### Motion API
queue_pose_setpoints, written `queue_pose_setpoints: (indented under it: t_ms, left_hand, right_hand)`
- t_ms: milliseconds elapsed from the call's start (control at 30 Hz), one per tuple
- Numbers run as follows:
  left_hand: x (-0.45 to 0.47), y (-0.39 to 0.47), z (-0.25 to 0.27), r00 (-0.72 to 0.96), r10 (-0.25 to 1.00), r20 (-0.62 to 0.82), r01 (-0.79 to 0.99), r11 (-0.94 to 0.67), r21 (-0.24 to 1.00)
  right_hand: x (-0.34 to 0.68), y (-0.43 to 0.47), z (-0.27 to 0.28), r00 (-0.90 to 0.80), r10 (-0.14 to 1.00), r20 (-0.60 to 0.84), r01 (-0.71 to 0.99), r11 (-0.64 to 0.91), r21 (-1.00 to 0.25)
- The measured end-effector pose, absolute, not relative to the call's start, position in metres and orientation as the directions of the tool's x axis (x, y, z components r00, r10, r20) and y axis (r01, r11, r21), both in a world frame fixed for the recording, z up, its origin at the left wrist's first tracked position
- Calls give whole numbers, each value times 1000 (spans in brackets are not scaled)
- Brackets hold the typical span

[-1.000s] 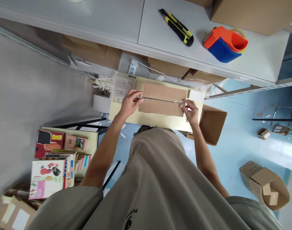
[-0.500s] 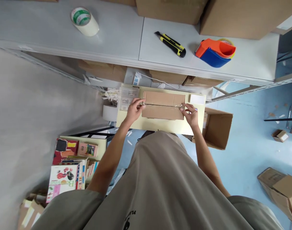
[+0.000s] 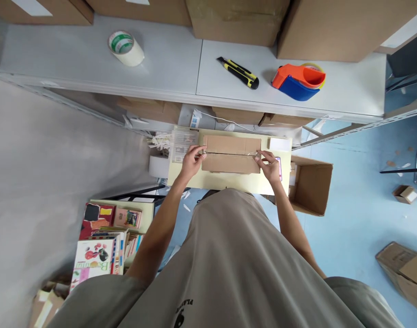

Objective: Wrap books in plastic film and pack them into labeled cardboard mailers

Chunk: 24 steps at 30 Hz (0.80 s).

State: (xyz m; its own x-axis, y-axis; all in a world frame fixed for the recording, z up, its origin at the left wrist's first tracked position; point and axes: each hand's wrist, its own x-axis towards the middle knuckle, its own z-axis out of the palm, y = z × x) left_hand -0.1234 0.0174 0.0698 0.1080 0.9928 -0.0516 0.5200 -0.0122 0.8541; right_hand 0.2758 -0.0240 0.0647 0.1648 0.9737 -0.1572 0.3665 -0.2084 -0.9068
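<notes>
A flat brown cardboard box [image 3: 230, 164] lies on the pale yellow table [image 3: 225, 181], its two top flaps meeting along a lengthwise seam. A strip of clear tape [image 3: 250, 154] runs along that seam, glinting near the right end. At the box's left end my left hand [image 3: 192, 163] pinches the tape, thumb and fingers closed. My right hand [image 3: 270, 167] pinches the strip at the opposite end. Whether the middle of the tape touches the cardboard, I cannot tell. Beside my right hand lies a phone [image 3: 280, 168], partly covered.
On the grey shelf ahead are a tape roll [image 3: 129, 51], a yellow-black utility knife [image 3: 239, 73] and an orange-blue tape dispenser [image 3: 298, 82]. A clear plastic case [image 3: 183, 143] and white box [image 3: 279, 144] flank the cardboard. An open carton [image 3: 312, 189] stands right; books [image 3: 95, 255] sit lower left.
The view has tilted slightly, so more of the shelf and its cartons shows. Both hands keep their pinch at the box ends; more of the phone is visible.
</notes>
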Motion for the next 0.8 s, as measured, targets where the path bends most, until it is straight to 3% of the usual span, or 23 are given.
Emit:
queue_pose_setpoints:
  t_ms: [400,800]
  left_hand:
    - [-121,14,70,72,996,-57,511,13,859]
    - [-115,1,69,9,1000,-29,565,19,825]
  right_hand:
    - [274,-25,65,143,983,-118,344,-161,-925]
    - [270,-32,68,116,988,-106,429,-146,-891]
